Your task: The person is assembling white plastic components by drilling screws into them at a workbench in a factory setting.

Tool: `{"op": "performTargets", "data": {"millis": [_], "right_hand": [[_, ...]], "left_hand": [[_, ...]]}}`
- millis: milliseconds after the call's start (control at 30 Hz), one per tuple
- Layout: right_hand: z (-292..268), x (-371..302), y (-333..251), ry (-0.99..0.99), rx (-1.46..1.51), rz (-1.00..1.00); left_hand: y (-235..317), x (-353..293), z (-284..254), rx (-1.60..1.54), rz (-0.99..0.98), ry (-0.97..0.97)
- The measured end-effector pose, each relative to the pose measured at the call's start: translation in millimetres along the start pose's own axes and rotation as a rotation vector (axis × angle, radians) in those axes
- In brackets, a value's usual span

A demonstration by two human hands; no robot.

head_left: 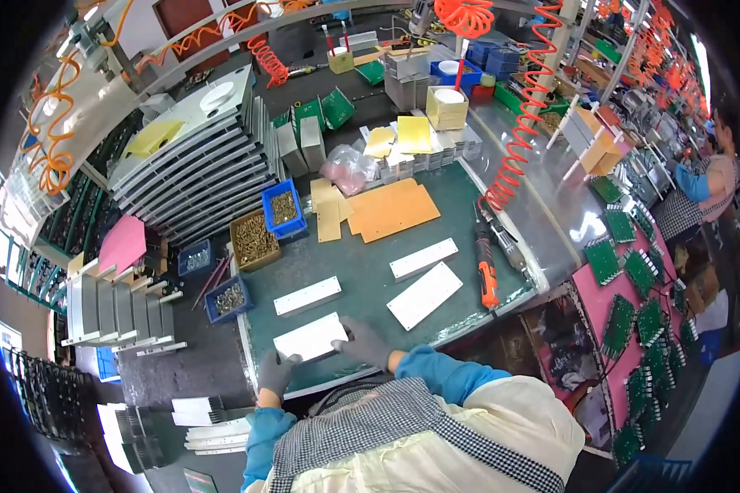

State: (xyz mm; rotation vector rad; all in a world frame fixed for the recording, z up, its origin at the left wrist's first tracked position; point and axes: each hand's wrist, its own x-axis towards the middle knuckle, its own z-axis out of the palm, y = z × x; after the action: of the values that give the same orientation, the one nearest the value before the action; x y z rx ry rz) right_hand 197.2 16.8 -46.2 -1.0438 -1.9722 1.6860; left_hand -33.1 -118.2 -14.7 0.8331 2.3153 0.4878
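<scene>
Both of my hands wear grey gloves. A white rectangular plate (308,338) with small holes lies at the near edge of the green work mat (345,261). My left hand (278,374) grips its near left corner, the thumb along the edge. At the plate's right end my right hand (365,345) closes on the edge with bent fingers. Just beyond is a narrow white strip (307,296). To the right lie a second white plate (424,297) and another narrow strip (423,259). An orange and black power screwdriver (486,267) rests at the mat's right side.
Screws fill a cardboard box (255,241) and blue bins (284,208) to the left. Orange sheets (395,209) lie farther back. Stacked metal panels (197,156) rise at the left. A red coiled hose (514,156) hangs at right. Another person (703,177) works far right.
</scene>
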Motion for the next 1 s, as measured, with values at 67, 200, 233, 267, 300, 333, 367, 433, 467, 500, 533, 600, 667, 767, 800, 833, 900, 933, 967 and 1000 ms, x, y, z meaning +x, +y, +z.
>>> {"op": "performTargets", "data": {"millis": [67, 200, 233, 267, 300, 333, 367, 433, 467, 500, 533, 600, 667, 767, 800, 833, 900, 933, 967, 1000], "right_hand": [[-11, 9, 7, -0.002, 0.064, 0.057], [2, 18, 10, 0.159, -0.051, 0.057], [3, 21, 12, 0.167, -0.051, 0.067], [5, 23, 11, 0.235, -0.100, 0.059], [6, 26, 10, 0.303, -0.150, 0.051], [5, 32, 9, 0.301, -0.156, 0.053], [2, 41, 12, 0.278, -0.104, 0.085], [-11, 55, 1, 0.147, 0.001, 0.163], [-13, 58, 3, 0.149, -0.006, 0.169], [-14, 64, 7, 0.135, -0.076, 0.132], [-15, 69, 9, 0.122, -0.148, 0.093], [-17, 68, 0, 0.132, -0.213, 0.129], [-17, 70, 4, 0.088, -0.169, 0.010], [3, 64, 14, 0.091, -0.357, 0.071], [11, 58, 12, 0.080, -0.337, 0.107], [17, 55, 9, 0.091, -0.346, 0.102], [24, 46, 0, 0.053, -0.296, 0.070], [26, 42, -6, 0.059, -0.298, 0.071], [29, 37, -15, 0.021, -0.321, 0.094], [34, 33, -18, -0.022, -0.341, 0.121]], "left_hand": [[13, -4, -3, -0.208, 0.054, -0.112], [-1, 37, 29, -0.266, 0.081, 0.248], [14, 35, 27, -0.275, -0.016, 0.128], [16, 39, 30, -0.278, -0.019, 0.126], [16, 44, 36, -0.254, -0.048, 0.152], [16, 48, 39, -0.231, -0.076, 0.178], [20, 50, 43, -0.234, -0.077, 0.166], [26, 56, 42, -0.368, -0.012, 0.139], [26, 61, 40, -0.374, -0.013, 0.132], [26, 69, 39, -0.374, 0.020, 0.106], [29, 78, 36, -0.376, 0.054, 0.082], [41, 70, 26, -0.457, 0.054, 0.054], [25, 83, 31, -0.475, 0.139, 0.026], [17, 77, 33, -0.392, 0.166, 0.134], [13, 73, 27, -0.393, 0.172, 0.126], [10, 69, 21, -0.333, 0.141, 0.108], [7, 47, 3, -0.361, 0.145, 0.073], [-6, 47, 6, -0.317, 0.130, 0.082], [-21, 47, 13, -0.396, 0.139, 0.110], [-34, 47, 21, -0.471, 0.140, 0.137]]}}
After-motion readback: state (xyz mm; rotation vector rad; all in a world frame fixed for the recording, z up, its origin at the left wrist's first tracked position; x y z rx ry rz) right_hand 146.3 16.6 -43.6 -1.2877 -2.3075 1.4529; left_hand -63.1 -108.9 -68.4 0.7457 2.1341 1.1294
